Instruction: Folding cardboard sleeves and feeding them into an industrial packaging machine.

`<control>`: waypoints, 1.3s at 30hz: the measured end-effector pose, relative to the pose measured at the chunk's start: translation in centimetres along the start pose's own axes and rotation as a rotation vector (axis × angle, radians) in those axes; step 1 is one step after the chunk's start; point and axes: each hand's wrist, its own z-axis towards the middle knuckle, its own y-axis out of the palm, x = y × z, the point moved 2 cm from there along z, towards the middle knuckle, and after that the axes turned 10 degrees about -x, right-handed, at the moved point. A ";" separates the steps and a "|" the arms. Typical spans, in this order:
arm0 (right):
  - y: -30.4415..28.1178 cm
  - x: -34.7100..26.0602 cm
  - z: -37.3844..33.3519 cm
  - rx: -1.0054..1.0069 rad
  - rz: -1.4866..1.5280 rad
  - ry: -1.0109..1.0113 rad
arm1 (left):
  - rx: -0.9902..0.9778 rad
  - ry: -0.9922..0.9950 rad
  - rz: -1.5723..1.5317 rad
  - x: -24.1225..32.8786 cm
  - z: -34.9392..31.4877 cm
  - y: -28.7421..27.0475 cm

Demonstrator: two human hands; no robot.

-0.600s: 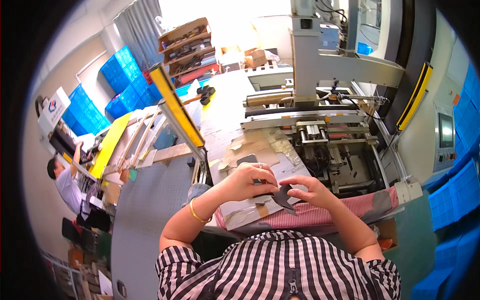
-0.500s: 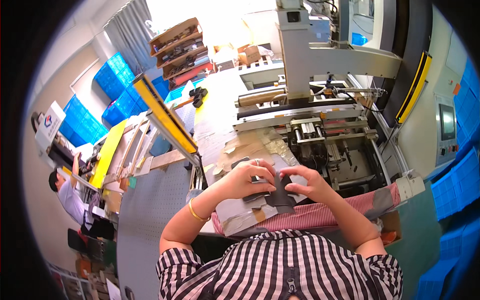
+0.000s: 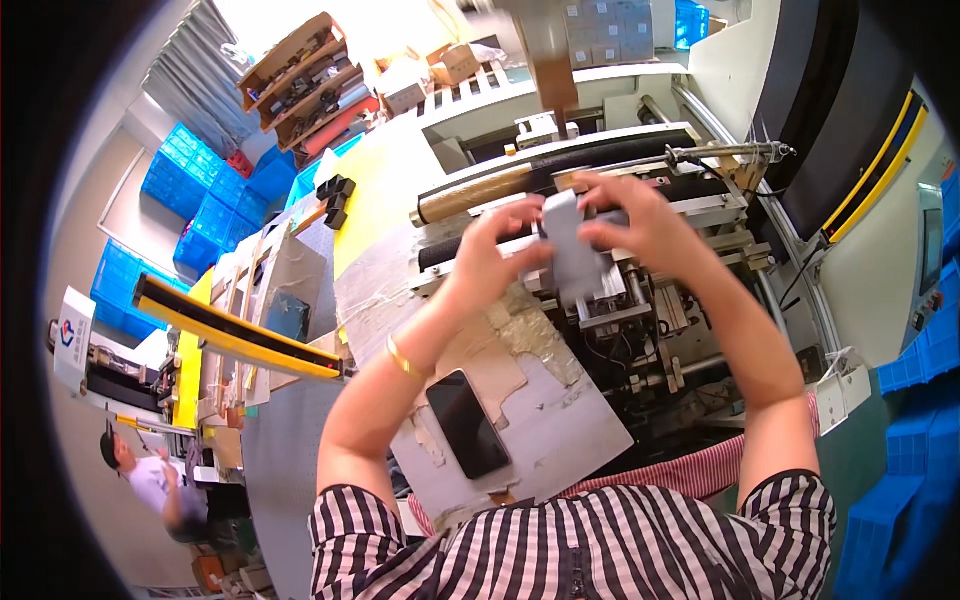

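Observation:
In front of me, over the machine's metal clamp (image 3: 605, 285), a grey flat piece (image 3: 572, 240) is held up, smeared by motion. My left hand (image 3: 492, 250) pinches its left side between thumb and fingers. Across from it, my right hand (image 3: 640, 225) grips the right side, fingers curled over the far end. Closer to me, a black phone-shaped slab (image 3: 467, 425) with a glossy face lies on the worn grey board (image 3: 575, 440), apart from both hands.
Machine rollers (image 3: 480, 195) and a blurred vertical arm (image 3: 545, 60) stand beyond my hands. A yellow guard bar (image 3: 240, 325) is at left, another yellow bar (image 3: 880, 170) at right. Striped red cloth (image 3: 690, 470) covers the near edge. A co-worker (image 3: 155, 480) sits far left.
Both hands have moved forward from the board to above the machine with the grey piece. The black slab, mostly covered before, is now exposed. My view has shifted.

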 end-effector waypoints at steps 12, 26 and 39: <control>-7.0 9.7 12.0 0.096 -0.139 -0.087 | 0.097 0.026 0.106 -3.8 16.0 -5.3; 22.5 -20.4 -12.6 -0.912 0.665 0.003 | 0.515 -0.511 -0.004 -0.3 -36.1 -8.2; 43.8 -38.6 -8.2 -1.440 0.545 -0.357 | 1.182 -2.023 0.858 9.1 -101.9 6.8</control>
